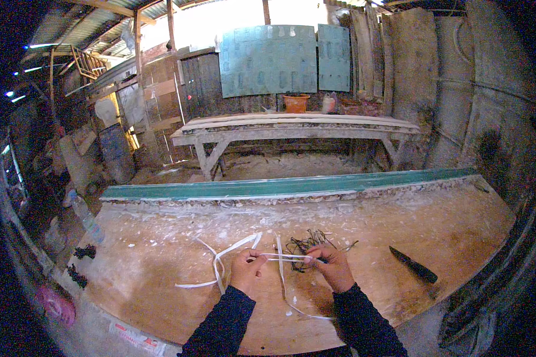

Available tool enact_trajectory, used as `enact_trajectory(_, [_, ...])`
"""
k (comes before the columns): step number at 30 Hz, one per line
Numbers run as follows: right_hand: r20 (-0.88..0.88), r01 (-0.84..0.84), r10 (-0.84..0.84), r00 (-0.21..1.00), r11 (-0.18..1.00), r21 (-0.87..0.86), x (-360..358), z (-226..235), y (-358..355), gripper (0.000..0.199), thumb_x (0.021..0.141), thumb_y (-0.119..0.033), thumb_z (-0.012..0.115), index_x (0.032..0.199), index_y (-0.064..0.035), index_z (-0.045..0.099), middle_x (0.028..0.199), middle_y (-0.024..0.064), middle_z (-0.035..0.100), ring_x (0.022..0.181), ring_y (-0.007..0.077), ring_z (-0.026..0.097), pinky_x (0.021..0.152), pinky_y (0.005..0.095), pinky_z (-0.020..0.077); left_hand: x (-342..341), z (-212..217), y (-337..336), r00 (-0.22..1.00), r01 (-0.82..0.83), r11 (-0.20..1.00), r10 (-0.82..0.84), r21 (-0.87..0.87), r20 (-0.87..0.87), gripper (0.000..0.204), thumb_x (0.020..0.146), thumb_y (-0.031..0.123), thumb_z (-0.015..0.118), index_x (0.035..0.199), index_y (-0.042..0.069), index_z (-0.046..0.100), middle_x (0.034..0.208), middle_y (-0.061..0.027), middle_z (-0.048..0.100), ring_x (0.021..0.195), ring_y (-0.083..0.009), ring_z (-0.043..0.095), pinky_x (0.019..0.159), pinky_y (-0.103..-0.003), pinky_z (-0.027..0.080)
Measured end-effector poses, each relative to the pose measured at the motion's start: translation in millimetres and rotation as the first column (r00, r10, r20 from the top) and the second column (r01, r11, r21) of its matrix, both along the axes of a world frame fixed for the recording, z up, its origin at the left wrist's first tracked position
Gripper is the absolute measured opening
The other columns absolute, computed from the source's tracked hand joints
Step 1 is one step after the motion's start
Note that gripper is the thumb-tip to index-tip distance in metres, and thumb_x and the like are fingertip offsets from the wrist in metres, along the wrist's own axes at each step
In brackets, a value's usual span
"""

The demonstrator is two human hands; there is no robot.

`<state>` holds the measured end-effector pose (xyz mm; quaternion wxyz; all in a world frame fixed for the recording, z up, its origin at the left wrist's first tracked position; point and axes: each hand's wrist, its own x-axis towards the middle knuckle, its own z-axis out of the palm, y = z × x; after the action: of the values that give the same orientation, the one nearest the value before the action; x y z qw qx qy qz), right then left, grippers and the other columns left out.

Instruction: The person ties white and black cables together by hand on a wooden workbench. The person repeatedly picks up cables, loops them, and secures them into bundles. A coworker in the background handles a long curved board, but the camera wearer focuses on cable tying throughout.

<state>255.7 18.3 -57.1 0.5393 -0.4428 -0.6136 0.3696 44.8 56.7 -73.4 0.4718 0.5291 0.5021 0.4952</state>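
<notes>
A narrow white strip (pixel 284 257) is stretched in a doubled line between my two hands, low over the wooden tabletop. One side is pinched by my left hand (pixel 247 272), its fingers closed. My right hand (pixel 332 269) has its thumb and fingertips closed on the other side. Another length of white strip (pixel 282 279) crosses behind the stretched part and trails toward my right forearm. More white strip (pixel 217 262) lies in loose folds beside my left hand. Just behind my right hand sits a tangled heap of thin black cords (pixel 307 243), partly covered by it.
A dark knife (pixel 415 266) lies to the right. Two small black bundles (pixel 84 252) rest at the table's left edge, near a clear plastic bottle (pixel 87 217). A long green board (pixel 280 187) borders the far edge. Beyond stands a bench (pixel 298 132) with an orange pot (pixel 296 103).
</notes>
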Motion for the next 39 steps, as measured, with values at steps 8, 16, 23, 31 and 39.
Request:
enact_trajectory(8, [-0.325, -0.541, 0.481, 0.814, 0.832, -0.123, -15.0, 14.3, -18.7, 0.013, 0.072, -0.013, 0.065, 0.081, -0.0036, 0.062, 0.093, 0.0064, 0.059, 0.086, 0.0151, 0.053, 0.075, 0.0282, 0.0411, -2.2, -13.0, 6.5, 0.987, 0.015, 0.999, -0.021, 0.04, 0.157, 0.007, 0.073, 0.01, 0.06, 0.077, 0.005, 0.057, 0.068, -0.0008, 0.055, 0.053, -0.0071, 0.047, 0.043, -0.02, 0.039])
enact_trajectory(16, [-0.093, -0.256, 0.248, 0.964, 0.964, -0.075, -3.4, 4.6, -8.0, 0.008, 0.069, -0.006, 0.066, 0.068, -0.0051, 0.058, 0.074, 0.0011, 0.058, 0.069, 0.0102, 0.053, 0.065, 0.0233, 0.0419, 5.3, -8.8, -1.2, 0.964, 0.248, 0.969, -0.247, -0.005, -0.099, 0.008, 0.074, 0.012, 0.062, 0.076, 0.005, 0.058, 0.064, 0.0005, 0.053, 0.051, -0.0054, 0.047, 0.041, -0.019, 0.037])
enact_trajectory(23, [0.247, 0.356, -0.376, 0.893, 0.926, 0.124, -3.6, -1.1, 0.6, 0.013, 0.066, -0.005, 0.065, 0.062, -0.0047, 0.052, 0.062, 0.004, 0.054, 0.061, 0.0144, 0.053, 0.059, 0.027, 0.0406, 14.0, -3.0, -20.6, 0.735, 0.678, 0.729, -0.672, 0.093, -0.092, 0.013, 0.075, 0.015, 0.062, 0.081, 0.005, 0.057, 0.062, 0.0021, 0.049, 0.049, -0.005, 0.046, 0.042, -0.018, 0.037])
enact_trajectory(31, [0.154, 0.471, -0.639, 0.754, 0.689, 0.551, 2.4, 2.9, 8.6, 0.006, 0.062, -0.004, 0.064, 0.065, -0.0042, 0.059, 0.071, 0.0106, 0.056, 0.078, 0.0242, 0.053, 0.07, 0.0319, 0.0403, 10.6, 11.2, -25.5, 0.894, 0.443, 0.896, -0.44, -0.034, 0.082, 0.015, 0.079, 0.019, 0.055, 0.08, 0.004, 0.053, 0.068, 0.0004, 0.052, 0.057, -0.0082, 0.049, 0.053, -0.023, 0.042])
enact_trajectory(39, [0.072, -0.111, 0.116, 0.991, 0.991, -0.071, 5.2, 2.8, -1.4, 0.006, 0.067, -0.009, 0.065, 0.073, -0.0065, 0.064, 0.086, 0.0056, 0.057, 0.082, 0.0174, 0.053, 0.074, 0.0272, 0.039, 1.2, -15.7, 10.2, 0.991, -0.119, 0.983, 0.127, 0.14, -0.046, 0.014, 0.07, 0.013, 0.066, 0.075, 0.004, 0.057, 0.063, 0.0016, 0.05, 0.052, -0.0052, 0.044, 0.046, -0.018, 0.037])
